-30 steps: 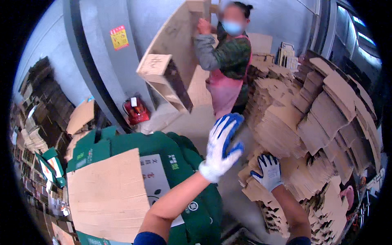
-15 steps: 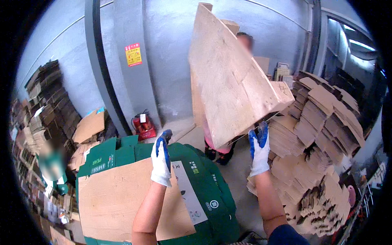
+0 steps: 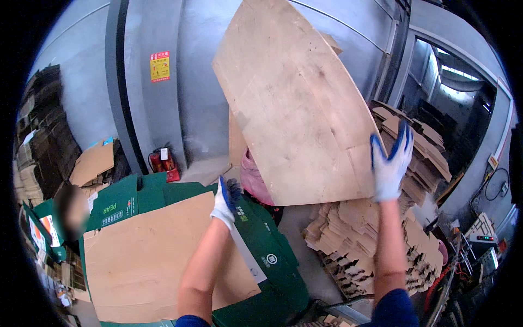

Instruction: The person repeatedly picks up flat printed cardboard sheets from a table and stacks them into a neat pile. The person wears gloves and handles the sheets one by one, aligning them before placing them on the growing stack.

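Note:
A large pale plywood panel (image 3: pixel 305 114) stands tilted in front of me, rising past the top of the view. At its lower right edge is my right hand (image 3: pixel 391 166), in a white glove with blue palm, thumb and fingers spread apart against the edge. My left hand (image 3: pixel 224 200), gloved alike, is held up with fingers stretched and nothing in it. Below it lies a flat brown cardboard sheet (image 3: pixel 152 256) on green printed cartons (image 3: pixel 272 240). Behind the panel, a person is mostly hidden; pink clothing (image 3: pixel 255 177) shows at its lower left.
Stacked flattened cardboard (image 3: pixel 348 234) fills the right side, with more piles (image 3: pixel 43 131) at the far left. Red fire extinguishers (image 3: pixel 163 163) stand by the wall pillar. Another person's blurred head (image 3: pixel 71 212) is at left. Equipment with cables (image 3: pixel 479 234) sits at far right.
The panel has turned its broad face toward me and swung up and left. My right hand has risen to its right edge. My view has shifted to the right.

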A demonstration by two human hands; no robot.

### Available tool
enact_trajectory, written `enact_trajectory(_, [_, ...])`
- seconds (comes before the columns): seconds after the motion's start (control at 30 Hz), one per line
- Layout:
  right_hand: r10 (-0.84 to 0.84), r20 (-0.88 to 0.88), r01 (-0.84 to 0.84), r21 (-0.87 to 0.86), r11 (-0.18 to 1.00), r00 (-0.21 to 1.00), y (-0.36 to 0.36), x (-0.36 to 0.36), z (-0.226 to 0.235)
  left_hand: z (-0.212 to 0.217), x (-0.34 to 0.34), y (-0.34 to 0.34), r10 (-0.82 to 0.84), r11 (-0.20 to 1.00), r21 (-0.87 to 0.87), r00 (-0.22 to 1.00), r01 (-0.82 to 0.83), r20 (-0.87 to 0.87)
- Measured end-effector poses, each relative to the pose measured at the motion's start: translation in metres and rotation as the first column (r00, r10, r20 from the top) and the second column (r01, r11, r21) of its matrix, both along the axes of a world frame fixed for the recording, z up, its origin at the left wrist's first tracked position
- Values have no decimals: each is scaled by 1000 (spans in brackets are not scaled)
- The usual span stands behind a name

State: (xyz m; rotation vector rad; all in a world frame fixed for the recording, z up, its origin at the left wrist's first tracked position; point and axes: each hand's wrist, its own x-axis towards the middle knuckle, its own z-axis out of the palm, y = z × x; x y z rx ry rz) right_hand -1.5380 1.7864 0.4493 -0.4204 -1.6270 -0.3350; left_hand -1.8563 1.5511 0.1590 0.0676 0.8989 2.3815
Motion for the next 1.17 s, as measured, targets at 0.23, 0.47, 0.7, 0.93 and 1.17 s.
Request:
enact_trajectory(0.23, [88,347,115,-524,844,934,31,-22,106,-30,29,97,-142,983,-97,978,158,155])
enact_trajectory(0.47, [409,106,-193,-757,625,906,3,15,87,4,10,145,59,989,146,841,24,-538])
enact_trajectory(0.7, [287,455,-20,-507,862,843,-31,140,167,-46,-95,150,-366,592,635,868,496,-337])
enact_trajectory(0.93, [-54,353,214,-430,877,934,-148,209,171,33,61,118,-225,913,331,971,240,-83])
enact_trajectory(1.17, [-514,415,465,221,857,751,-172,396,200,21,195,110,-210,978,-166,662,130,-719])
